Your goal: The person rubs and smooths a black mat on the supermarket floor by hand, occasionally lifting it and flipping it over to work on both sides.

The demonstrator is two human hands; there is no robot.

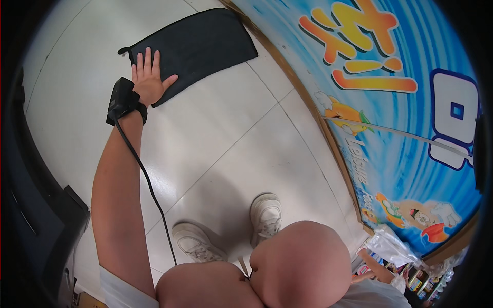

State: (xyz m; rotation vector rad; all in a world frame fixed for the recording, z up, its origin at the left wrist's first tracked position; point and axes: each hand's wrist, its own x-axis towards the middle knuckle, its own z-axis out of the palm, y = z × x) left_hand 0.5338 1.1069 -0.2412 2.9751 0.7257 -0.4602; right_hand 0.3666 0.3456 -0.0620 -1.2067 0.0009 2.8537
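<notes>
My left hand [148, 82], fingers spread and palm down, rests on the left end of a dark cloth [196, 42] lying flat on the tiled floor. The cloth has a piped edge and a small loop at its upper left corner. A black strapped device [123, 100] with a cable sits on my left wrist. My right hand is out of view. Before me are my bent knees and a pair of white sneakers [266, 215] on the floor.
A blue printed panel [385, 115] with brown edging stands along the right. A dark cabinet-like object [42, 215] is at the left. At the lower right are clear plastic wrap [389, 242], another person's arm [375, 265] and shelves of packaged goods [423, 285].
</notes>
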